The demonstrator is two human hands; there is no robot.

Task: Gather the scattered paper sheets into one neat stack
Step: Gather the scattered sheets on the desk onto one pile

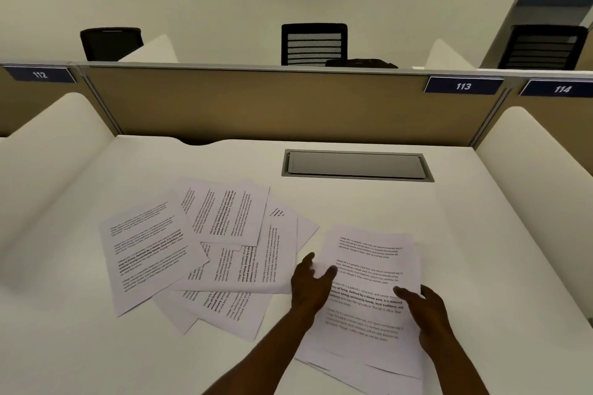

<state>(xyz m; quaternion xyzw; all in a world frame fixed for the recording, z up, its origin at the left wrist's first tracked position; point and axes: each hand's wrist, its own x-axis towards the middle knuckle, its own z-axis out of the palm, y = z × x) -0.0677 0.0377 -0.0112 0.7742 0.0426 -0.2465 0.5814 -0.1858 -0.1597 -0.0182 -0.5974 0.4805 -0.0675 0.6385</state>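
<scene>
White desk [353,202] bounded by a tan partition [256,102] carrying three number plates: 112, 113 [463,85] and 114. One closed grey cable hatch [356,164] sits well behind the papers, clear of them. Three black chairs show beyond the partition. A partial stack [369,292] of printed sheets lies at near right, edges uneven; the left hand [309,282] pinches its left edge, the right hand [423,308] grips its right edge. Scattered sheets [205,253], at least six, overlap in a fan just left of the stack; exact count cannot be told.
</scene>
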